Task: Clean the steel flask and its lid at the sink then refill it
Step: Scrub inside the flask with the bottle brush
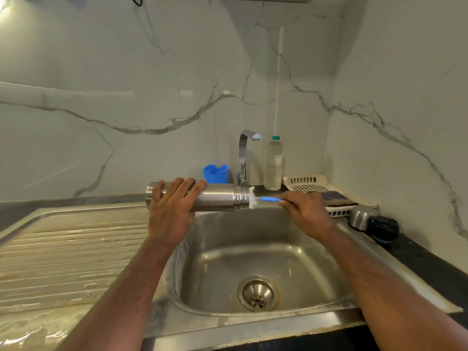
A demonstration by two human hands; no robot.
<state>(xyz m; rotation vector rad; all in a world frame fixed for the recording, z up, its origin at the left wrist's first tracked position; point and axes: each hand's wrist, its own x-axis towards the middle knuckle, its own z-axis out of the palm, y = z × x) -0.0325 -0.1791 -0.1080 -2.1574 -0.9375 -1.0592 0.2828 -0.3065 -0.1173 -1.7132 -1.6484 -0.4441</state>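
Observation:
The steel flask point(217, 197) lies level above the sink basin point(258, 259), its threaded mouth pointing right. My left hand point(172, 206) grips its body from above. My right hand point(306, 210) holds a blue-handled bottle brush point(269, 199) whose white bristles sit at the flask's mouth. The flask's steel cup point(361, 216) and black lid point(383, 228) lie on the dark counter at the right of the sink. No water runs from the tap point(247, 153).
A ribbed steel drainboard point(71, 249) stretches to the left. Behind the sink stand a blue plastic holder point(215, 173) and a clear water bottle point(274, 164). A white perforated tray point(311, 182) with a dark cloth point(334, 197) fills the back right corner.

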